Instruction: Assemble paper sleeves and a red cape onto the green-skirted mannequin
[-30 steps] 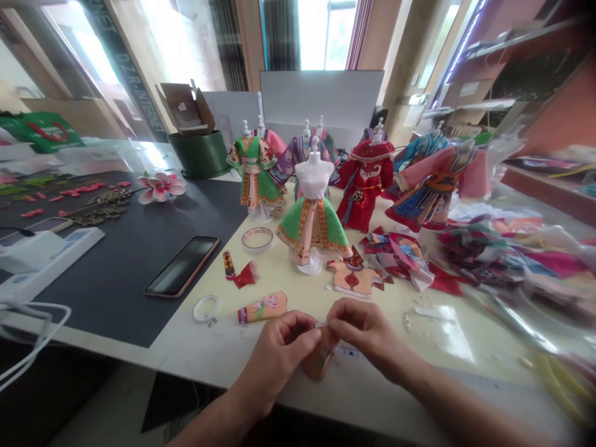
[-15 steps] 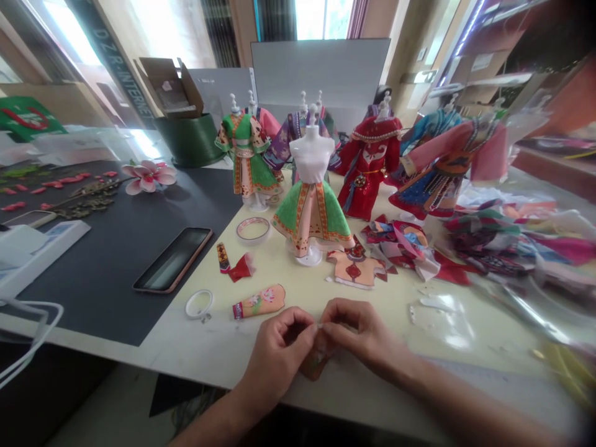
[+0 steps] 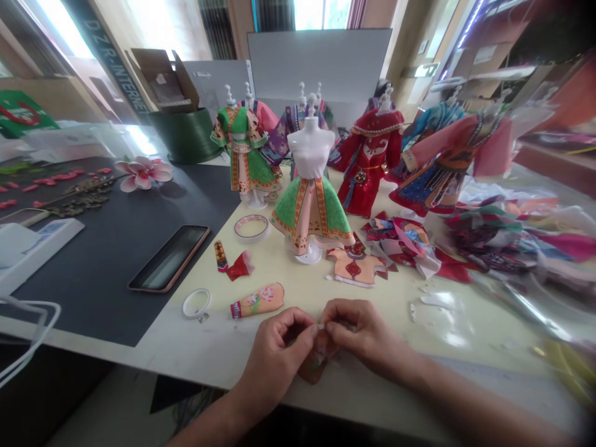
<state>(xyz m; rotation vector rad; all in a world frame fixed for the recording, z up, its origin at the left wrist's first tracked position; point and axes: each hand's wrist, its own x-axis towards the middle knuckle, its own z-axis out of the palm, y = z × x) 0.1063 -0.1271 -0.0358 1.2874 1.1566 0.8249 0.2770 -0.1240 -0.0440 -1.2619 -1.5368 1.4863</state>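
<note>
Black phone (image 3: 169, 258) sits on the dark mat (image 3: 107, 273) at left. White ring (image 3: 196, 303) and orange sleeve piece (image 3: 257, 301) lie next on the cream table (image 3: 209, 347). I see the left hand (image 3: 274, 357) and right hand (image 3: 361, 332) meeting at the near edge, both pinching 1 small orange fabric piece (image 3: 313, 367) at the fingertips. Doll top (image 3: 356, 267) lies flat beyond the right hand, and the clothes pile (image 3: 488, 242) is far right.
</note>
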